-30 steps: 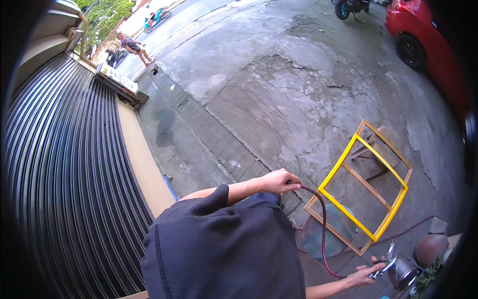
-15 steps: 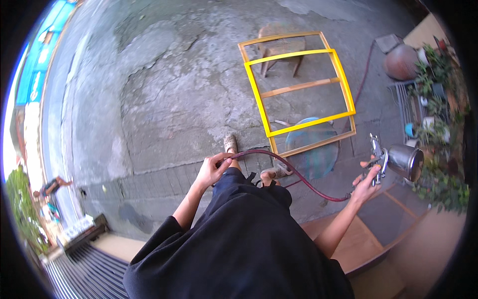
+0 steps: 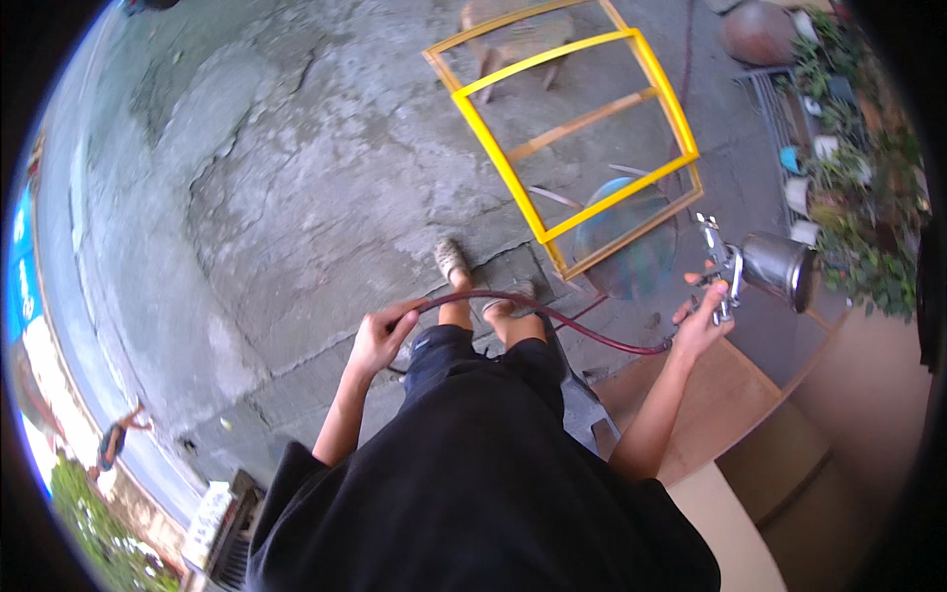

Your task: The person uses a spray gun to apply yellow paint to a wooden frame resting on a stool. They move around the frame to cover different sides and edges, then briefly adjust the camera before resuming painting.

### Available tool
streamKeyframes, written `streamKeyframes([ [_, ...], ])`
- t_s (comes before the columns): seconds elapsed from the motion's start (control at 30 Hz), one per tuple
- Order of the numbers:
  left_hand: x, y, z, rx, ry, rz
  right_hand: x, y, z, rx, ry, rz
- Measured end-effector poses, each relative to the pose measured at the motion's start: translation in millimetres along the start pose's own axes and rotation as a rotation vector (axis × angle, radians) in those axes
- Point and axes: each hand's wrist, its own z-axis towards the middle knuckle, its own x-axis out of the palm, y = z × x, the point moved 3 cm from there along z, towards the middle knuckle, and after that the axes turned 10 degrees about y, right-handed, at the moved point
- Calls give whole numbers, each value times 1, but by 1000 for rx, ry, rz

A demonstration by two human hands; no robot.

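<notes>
Spray gun and red hose in hand
Right of centre, the right hand keeps its grip curled round the gun, apart from the yellow frame at upper centre; the left hand pinches the hose. Wide concrete floor spreads left; potted plants line the right edge.

Concrete ground was lit by soft daylight; highlights were caught on the metal cup; left rim was partly overexposed; edges were bowed, corners blackened.
</notes>
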Motion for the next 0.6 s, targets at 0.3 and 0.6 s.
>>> streamKeyframes([
  [0.3, -22, -13, 16, -72, 30, -6, 35, -20, 26, 11, 8, 0],
  [0.6, -39, -86, 76, -119, 128, 59, 60, -71, 131, 87, 64, -77],
])
